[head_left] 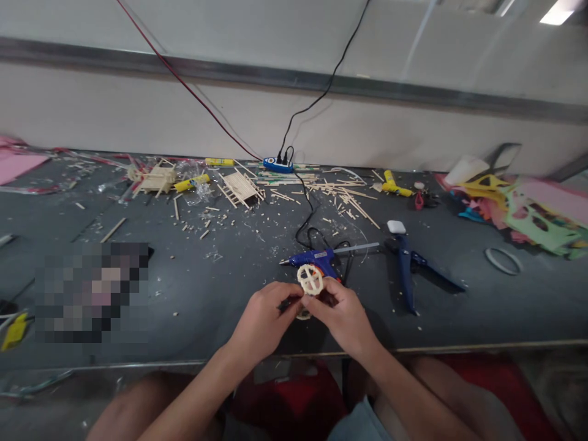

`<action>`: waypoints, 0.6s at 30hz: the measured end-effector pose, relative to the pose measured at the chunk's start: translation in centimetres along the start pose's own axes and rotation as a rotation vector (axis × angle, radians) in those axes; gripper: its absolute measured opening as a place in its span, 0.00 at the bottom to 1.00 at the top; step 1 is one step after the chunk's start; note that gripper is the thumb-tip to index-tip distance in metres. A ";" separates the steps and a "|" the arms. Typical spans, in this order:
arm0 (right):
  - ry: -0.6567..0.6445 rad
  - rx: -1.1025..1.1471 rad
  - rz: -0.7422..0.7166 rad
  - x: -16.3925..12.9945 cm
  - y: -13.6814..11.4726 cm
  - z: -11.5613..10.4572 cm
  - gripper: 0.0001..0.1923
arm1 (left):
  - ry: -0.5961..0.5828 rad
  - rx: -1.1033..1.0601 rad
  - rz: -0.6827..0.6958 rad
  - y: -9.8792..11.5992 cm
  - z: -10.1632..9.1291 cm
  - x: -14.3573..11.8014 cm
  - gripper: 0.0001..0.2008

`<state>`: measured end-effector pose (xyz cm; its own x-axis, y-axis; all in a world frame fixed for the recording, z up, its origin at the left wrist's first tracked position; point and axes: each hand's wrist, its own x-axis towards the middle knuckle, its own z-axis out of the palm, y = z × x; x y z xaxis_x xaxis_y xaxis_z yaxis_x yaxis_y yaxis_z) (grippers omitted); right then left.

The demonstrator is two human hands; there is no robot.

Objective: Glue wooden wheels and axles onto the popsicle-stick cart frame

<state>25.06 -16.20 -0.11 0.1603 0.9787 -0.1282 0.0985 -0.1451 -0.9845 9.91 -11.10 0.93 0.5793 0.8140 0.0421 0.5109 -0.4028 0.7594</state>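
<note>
While both hands, left [264, 318] and right [342, 318], pinched the small wooden wheel [310, 279] near the table [482, 318] front edge, the blue glue gun [316, 260] lay just behind; bare table surface stayed on both sides.

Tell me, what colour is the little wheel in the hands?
The little wheel is pale cream, like bare wood; the head view shows it.
</note>
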 end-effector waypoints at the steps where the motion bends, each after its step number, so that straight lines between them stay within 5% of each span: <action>1: 0.003 0.002 -0.003 0.0 0.0 0.0 0.08 | -0.002 -0.001 0.003 0.0 0.0 0.0 0.06; 12: 0.067 0.068 0.065 0.2 -0.1 -0.5 0.10 | 0.020 -0.046 0.063 -0.1 -0.6 0.1 0.07; 18: 0.152 0.056 0.061 0.4 -0.6 -1.4 0.11 | 0.147 -0.164 -0.084 -0.8 -2.6 0.7 0.10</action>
<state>26.40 -15.90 0.63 0.3115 0.9345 -0.1724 0.0299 -0.1909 -0.9811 8.28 -9.12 2.08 0.4342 0.8989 0.0592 0.4362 -0.2673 0.8592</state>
